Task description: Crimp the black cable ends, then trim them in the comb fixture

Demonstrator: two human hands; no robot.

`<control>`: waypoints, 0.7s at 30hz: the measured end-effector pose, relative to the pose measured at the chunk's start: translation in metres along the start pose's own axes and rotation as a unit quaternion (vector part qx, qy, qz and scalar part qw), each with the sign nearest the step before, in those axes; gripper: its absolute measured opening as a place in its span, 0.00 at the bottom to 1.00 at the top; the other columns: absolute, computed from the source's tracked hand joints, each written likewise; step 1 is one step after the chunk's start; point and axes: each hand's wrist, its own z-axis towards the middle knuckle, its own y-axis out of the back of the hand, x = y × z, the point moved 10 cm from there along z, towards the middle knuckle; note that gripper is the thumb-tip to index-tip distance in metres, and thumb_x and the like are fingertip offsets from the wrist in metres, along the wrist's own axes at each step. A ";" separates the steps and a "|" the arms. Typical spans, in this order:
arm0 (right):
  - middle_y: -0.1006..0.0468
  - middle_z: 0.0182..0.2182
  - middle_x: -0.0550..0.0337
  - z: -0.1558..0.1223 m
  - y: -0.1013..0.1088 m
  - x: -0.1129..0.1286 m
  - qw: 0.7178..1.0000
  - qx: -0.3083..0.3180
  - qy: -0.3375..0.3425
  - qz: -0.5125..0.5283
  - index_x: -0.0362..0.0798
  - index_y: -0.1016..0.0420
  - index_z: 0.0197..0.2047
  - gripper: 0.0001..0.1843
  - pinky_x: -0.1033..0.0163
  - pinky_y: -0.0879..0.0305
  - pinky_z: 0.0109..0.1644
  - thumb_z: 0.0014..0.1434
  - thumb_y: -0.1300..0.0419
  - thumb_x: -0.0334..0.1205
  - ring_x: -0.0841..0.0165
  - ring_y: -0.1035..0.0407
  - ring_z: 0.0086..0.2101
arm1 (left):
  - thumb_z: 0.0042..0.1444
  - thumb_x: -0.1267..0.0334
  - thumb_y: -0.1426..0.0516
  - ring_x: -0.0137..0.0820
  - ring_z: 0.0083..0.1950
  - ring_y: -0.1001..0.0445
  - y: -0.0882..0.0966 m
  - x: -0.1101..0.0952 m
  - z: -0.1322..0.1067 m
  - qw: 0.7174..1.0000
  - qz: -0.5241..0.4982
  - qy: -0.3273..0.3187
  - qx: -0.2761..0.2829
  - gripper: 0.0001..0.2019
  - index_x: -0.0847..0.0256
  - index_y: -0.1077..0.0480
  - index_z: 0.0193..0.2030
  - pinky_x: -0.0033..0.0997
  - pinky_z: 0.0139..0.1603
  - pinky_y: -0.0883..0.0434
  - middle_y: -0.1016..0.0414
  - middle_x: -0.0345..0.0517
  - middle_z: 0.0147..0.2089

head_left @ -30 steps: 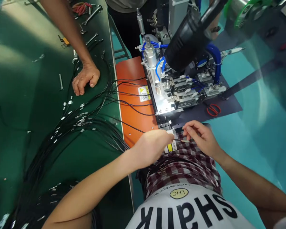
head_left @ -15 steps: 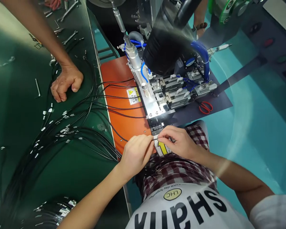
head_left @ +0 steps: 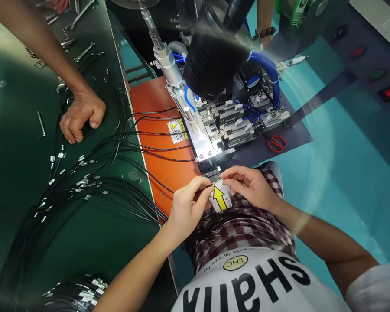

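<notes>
Just in front of the machine's near end, my left hand [head_left: 186, 210] pinches a thin black cable [head_left: 208, 186] between thumb and fingertips. My right hand [head_left: 254, 187] is closed at the fingertips around the fine wire ends [head_left: 217, 181] of that cable. Both hands are close together above a white label with a yellow arrow [head_left: 219, 198]. Beyond them stands the metal machine [head_left: 211, 145] with its cylinders and blue air tubes. Several more black cables [head_left: 164, 148] run across the orange plate [head_left: 156, 97] to its side.
A bundle of black cables with silver ends [head_left: 94, 180] spreads over the green table [head_left: 117, 247]. Another person's hand [head_left: 82, 116] rests there near wrenches [head_left: 84, 52]. Red-handled scissors [head_left: 276, 143] lie right of the machine. A black lamp-like tube [head_left: 208, 60] hangs overhead.
My fingers have shifted at the cable end: the left thumb and fingers are more spread around the cable, and the wire ends now show between my hands. The view has shifted slightly.
</notes>
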 end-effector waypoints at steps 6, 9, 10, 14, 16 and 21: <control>0.22 0.32 0.61 0.010 -0.005 0.005 0.997 0.029 -0.001 0.070 0.48 0.21 0.40 0.08 0.67 0.31 0.32 0.60 0.35 0.44 0.74 0.31 0.27 | 0.64 0.64 0.45 0.24 0.31 0.26 0.000 -0.001 0.000 1.000 -0.021 0.010 -0.002 0.05 0.60 0.27 0.41 0.19 0.33 0.28 0.26 0.38 0.31; 0.23 0.29 0.64 0.017 -0.005 0.007 0.996 0.028 -0.005 0.088 0.47 0.22 0.35 0.08 0.68 0.32 0.31 0.58 0.33 0.43 0.75 0.32 0.26 | 0.64 0.64 0.44 0.24 0.31 0.26 0.000 -0.001 0.001 1.000 -0.021 0.010 -0.008 0.05 0.60 0.27 0.41 0.19 0.33 0.29 0.26 0.39 0.31; 0.23 0.28 0.64 0.018 -0.005 0.007 0.996 0.026 -0.005 0.088 0.46 0.22 0.34 0.08 0.69 0.32 0.31 0.57 0.33 0.42 0.75 0.32 0.25 | 0.64 0.64 0.44 0.24 0.31 0.26 0.000 -0.001 0.001 1.000 -0.021 0.009 -0.010 0.05 0.60 0.27 0.41 0.19 0.32 0.29 0.26 0.39 0.31; 0.23 0.25 0.64 0.018 -0.013 -0.002 0.997 0.016 -0.011 0.081 0.46 0.22 0.32 0.08 0.70 0.35 0.28 0.54 0.30 0.40 0.75 0.32 0.24 | 0.63 0.65 0.44 0.24 0.30 0.27 -0.001 0.003 0.000 0.999 -0.036 0.015 -0.022 0.04 0.60 0.28 0.40 0.19 0.32 0.29 0.26 0.38 0.30; 0.23 0.25 0.64 0.017 -0.015 -0.008 0.996 -0.001 -0.016 0.091 0.46 0.22 0.31 0.08 0.70 0.36 0.27 0.52 0.29 0.40 0.76 0.33 0.23 | 0.63 0.65 0.44 0.24 0.30 0.26 -0.002 0.005 0.000 0.998 -0.046 0.018 -0.024 0.03 0.60 0.29 0.41 0.19 0.32 0.29 0.26 0.38 0.30; 0.23 0.26 0.63 0.016 -0.011 -0.011 0.996 -0.004 -0.022 0.088 0.46 0.21 0.35 0.09 0.69 0.33 0.28 0.54 0.30 0.42 0.74 0.31 0.24 | 0.63 0.65 0.43 0.24 0.31 0.25 -0.006 0.014 -0.002 0.997 -0.059 0.023 -0.037 0.03 0.61 0.29 0.42 0.20 0.32 0.28 0.24 0.40 0.33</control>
